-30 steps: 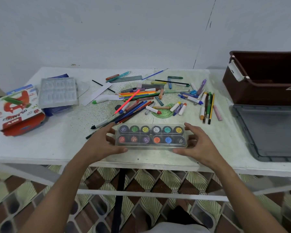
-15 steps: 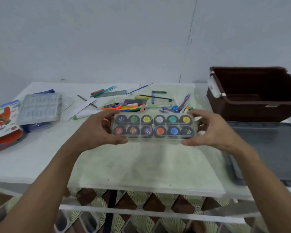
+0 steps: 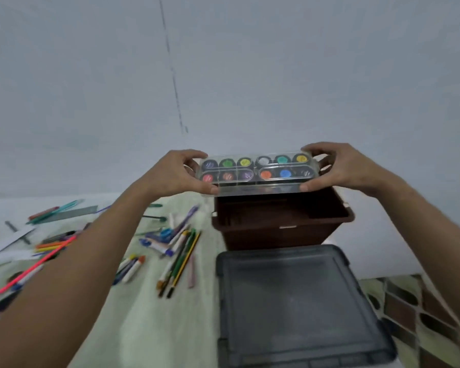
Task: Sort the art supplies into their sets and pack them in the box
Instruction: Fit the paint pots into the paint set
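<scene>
Head view: both hands' grip (image 3: 175, 173) (image 3: 340, 168) around paint set (image 3: 255, 171) above brown box (image 3: 282, 221), grey lid (image 3: 298, 301) and scattered pencils (image 3: 181, 258) nearby.

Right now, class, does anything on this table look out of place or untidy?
Yes: the loose pens and pencils lie scattered at all angles on the table, unsorted. The paint set, gripped by both hands over the brown box, looks level and intact.

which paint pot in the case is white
The fourth pot from the left in the back row of the paint case; its neighbours are yellow-green and teal.
</scene>
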Available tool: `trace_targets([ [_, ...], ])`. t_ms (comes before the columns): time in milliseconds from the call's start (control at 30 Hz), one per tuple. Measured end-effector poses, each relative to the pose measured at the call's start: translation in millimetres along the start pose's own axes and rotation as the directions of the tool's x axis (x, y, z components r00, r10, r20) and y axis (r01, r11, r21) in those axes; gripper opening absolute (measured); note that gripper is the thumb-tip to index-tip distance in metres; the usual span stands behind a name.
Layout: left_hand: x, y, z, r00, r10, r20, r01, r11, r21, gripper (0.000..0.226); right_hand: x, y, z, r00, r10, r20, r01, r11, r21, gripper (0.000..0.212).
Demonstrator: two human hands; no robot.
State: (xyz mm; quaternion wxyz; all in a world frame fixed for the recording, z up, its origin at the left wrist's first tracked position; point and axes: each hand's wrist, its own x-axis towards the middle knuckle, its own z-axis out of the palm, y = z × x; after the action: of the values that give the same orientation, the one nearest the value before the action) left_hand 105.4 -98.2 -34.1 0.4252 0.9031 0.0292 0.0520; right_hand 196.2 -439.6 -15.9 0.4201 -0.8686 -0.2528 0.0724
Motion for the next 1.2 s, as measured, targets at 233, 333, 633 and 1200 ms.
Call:
trace_targets([
  [233, 40, 1, 48, 0.996, -0.013, 0.083, -0.004, 0.979, 0.203, 0.077, 35, 66, -20, 0.994, -0.011, 0.105, 0.023, 0.993, -0.112, 0.067],
  [333, 47, -3, 55, 0.995, -0.03, 0.099, 0.004, 0.969, 0.247, 0.072, 47, 86, -14, 0.99, -0.017, 0.139, 0.037, 0.989, -0.14, 0.069],
  [633, 73, -14, 69, 0.992, -0.074, 0.1, -0.015, 0.726, 0.687, 0.096, 75, 112, 2, 0.993, 0.0, 0.12, 0.063, 0.853, -0.517, 0.089],
  [1200, 104, -5, 96, 0.946, -0.248, 0.211, -0.104, 0.384, 0.917, 0.099, 101, 98, 29, 0.946, 0.024, 0.323, 0.295, 0.349, -0.89, 0.094],
])
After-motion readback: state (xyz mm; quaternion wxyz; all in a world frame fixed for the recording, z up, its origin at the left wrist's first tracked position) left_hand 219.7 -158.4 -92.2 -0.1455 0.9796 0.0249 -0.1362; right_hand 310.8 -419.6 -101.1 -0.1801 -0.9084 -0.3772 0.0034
